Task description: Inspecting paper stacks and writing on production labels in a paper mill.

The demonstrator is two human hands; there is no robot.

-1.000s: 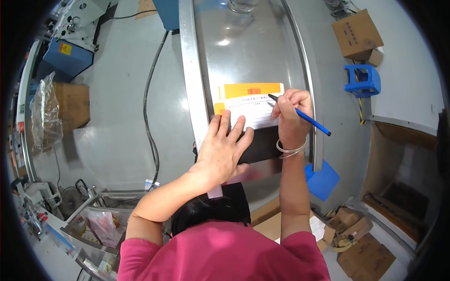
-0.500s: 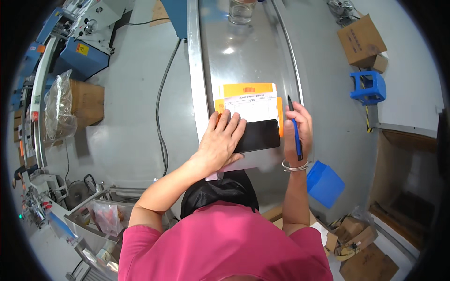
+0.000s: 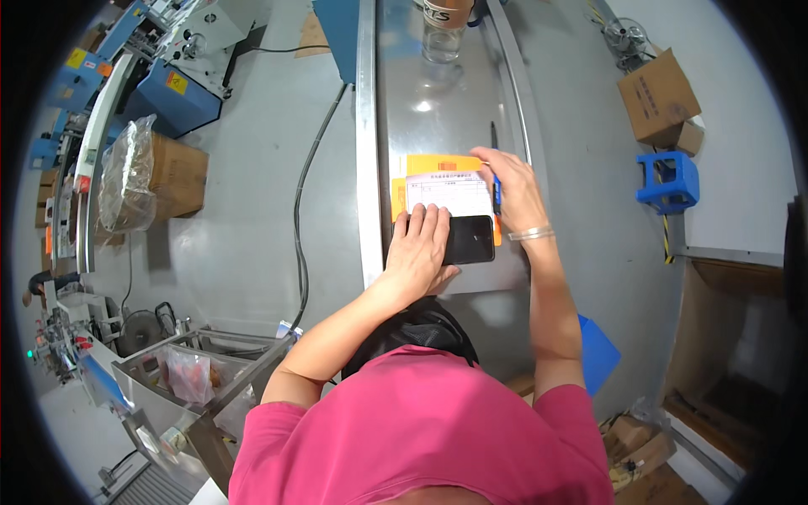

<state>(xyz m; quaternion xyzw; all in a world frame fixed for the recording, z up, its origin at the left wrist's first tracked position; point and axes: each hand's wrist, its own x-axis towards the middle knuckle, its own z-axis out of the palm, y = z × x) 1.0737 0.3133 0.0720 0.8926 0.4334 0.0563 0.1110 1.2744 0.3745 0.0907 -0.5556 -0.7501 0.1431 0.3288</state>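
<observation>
My left hand (image 3: 417, 251) lies with fingers flat over the left part of a black smartphone (image 3: 470, 241) and the lower edge of a white printed form (image 3: 450, 198). Beneath the form, orange-yellow sheets (image 3: 421, 162) stick out at the top and sides. My right hand (image 3: 513, 189) is at the form's upper right, its fingers bent over a blue pen (image 3: 497, 195) with a dark end pointing away from me. The fingers hide the pen's middle. The fingertips reach the upper right corner of the orange-yellow sheets.
A clear drinking vessel (image 3: 442, 42) stands at the metal table's far end. A blue stool (image 3: 667, 182) and cardboard boxes (image 3: 659, 95) are to the right; a blue bin (image 3: 599, 358) is beside my right arm. A cable (image 3: 300, 210) crosses the floor on the left.
My right hand has moved left and away from me, from beside the form to its upper right corner, bringing the pen along. My left hand stays on the phone and form.
</observation>
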